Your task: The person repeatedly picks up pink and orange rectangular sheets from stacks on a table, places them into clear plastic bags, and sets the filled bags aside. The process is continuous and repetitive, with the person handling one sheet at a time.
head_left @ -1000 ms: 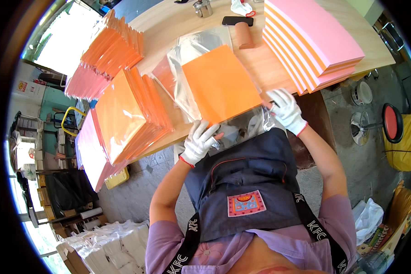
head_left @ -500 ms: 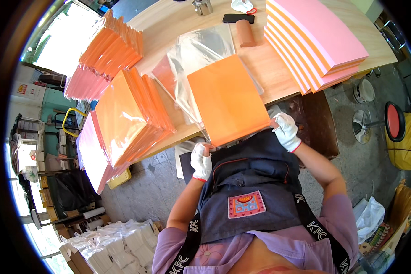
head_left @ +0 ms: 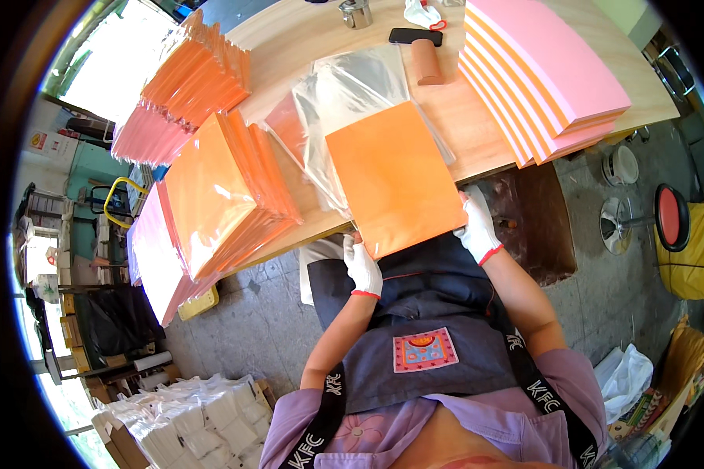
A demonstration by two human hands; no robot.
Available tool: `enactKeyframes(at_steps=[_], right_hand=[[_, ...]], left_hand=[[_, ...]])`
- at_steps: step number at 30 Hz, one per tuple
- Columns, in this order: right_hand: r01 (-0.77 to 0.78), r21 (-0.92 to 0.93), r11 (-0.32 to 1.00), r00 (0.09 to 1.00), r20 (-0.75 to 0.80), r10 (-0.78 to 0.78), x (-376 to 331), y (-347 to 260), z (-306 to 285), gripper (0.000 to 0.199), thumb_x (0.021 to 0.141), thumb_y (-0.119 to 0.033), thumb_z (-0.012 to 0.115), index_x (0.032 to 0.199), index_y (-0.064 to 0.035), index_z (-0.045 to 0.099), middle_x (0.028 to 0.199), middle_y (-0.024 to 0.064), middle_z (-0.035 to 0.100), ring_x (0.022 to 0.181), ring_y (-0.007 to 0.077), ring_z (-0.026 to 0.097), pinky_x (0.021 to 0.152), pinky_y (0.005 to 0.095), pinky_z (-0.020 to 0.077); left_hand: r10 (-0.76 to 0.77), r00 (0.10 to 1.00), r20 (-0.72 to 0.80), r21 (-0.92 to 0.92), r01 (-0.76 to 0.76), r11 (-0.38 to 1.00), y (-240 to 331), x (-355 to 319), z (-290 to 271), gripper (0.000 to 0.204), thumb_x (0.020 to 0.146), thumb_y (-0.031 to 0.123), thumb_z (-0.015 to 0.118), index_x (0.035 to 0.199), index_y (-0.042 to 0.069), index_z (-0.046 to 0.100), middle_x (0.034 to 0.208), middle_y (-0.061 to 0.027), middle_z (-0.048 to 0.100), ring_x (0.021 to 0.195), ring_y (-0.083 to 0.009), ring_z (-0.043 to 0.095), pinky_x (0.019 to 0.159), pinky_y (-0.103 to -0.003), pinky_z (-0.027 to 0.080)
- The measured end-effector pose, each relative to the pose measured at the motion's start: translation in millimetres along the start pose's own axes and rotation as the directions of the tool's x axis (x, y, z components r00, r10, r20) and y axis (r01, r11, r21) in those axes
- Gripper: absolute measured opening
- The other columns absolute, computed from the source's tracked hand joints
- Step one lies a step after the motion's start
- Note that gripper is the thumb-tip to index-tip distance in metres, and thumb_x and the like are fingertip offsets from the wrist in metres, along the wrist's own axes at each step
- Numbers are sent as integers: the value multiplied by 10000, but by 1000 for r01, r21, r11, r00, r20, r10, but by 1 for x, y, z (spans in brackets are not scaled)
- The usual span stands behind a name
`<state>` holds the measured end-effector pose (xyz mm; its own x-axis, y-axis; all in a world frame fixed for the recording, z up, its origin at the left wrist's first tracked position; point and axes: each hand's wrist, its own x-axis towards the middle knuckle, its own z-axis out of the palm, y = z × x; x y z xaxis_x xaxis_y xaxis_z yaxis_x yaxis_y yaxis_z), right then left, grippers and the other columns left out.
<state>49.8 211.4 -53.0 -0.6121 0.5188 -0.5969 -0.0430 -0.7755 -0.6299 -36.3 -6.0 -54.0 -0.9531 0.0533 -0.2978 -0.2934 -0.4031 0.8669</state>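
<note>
A pack of orange paper (head_left: 395, 180) lies across the table's near edge, its near end sticking out over my lap. My left hand (head_left: 362, 267), in a white knit glove with a red cuff, grips its near left corner. On the near right side my right hand (head_left: 478, 228), gloved the same way, grips it too. Most of the fingers are hidden under the paper. Beneath and beyond it lie clear plastic sleeves (head_left: 360, 82), partly covered by the pack. How many sheets the pack holds I cannot tell.
Plastic-wrapped orange packs (head_left: 211, 187) and pink ones (head_left: 159, 250) are piled left, with another wrapped pile (head_left: 199, 70) behind. A tall pink and orange paper stack (head_left: 547, 62) stands right. A brown block (head_left: 426, 62), black phone (head_left: 416, 37) and metal cup (head_left: 357, 13) sit at the back.
Both hands have moved inward and closed on the orange pack's near corners. The pack's near end has shifted slightly toward me, and the view has moved a little.
</note>
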Motion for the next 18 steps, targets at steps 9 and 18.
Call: enactKeyframes(at_steps=[9,18], right_hand=[[393,-374,840,918,211,-336,-33,-47,21,507,933,-150,560,1343,88,383,1230,111,564,1053,105,550,813,221,442],[582,-160,797,682,631,-370,-66,-29,161,443,926,-274,575,1274,-10,504,1132,20,586,952,77,556,752,238,454]], left_hand=[[126,919,373,250,-230,940,98,-20,33,324,877,151,644,1080,-6,446,960,-52,550,856,-98,527,676,-221,439],[553,798,240,256,-601,757,224,-24,-8,312,869,71,620,1137,1,477,1045,-61,574,954,-117,537,747,-216,440]])
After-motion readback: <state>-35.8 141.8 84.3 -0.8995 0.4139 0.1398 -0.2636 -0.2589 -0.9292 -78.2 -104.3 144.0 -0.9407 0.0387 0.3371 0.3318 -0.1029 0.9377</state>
